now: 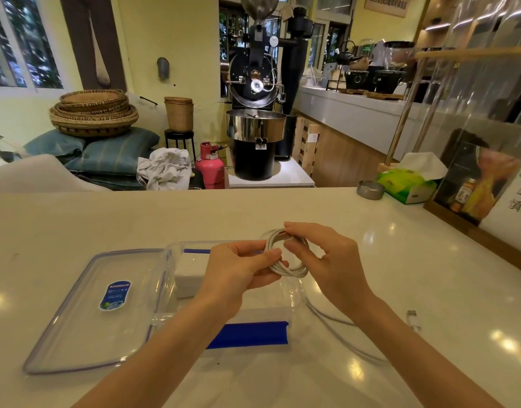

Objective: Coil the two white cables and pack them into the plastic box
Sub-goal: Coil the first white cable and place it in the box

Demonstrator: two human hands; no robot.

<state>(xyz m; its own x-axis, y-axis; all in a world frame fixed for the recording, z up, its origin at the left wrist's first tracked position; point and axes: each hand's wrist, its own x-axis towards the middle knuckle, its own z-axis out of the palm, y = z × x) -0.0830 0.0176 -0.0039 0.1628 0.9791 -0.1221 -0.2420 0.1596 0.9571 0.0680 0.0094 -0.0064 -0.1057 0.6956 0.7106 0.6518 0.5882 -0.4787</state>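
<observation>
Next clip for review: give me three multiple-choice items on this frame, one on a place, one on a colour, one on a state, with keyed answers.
1. Where is the lid?
A. left of the plastic box
B. on the box
C. behind the tissue pack

2. What colour are the box's latches?
A. red
B. blue
C. green

3. What state is the second cable in?
A. coiled in the box
B. loose on the counter
C. held

Answers: 1 A, it lies flat beside the box. 2 B, both clips are blue. 3 B, it trails by the right hand while both hands, the left hand too, hold the coiled cable.
</observation>
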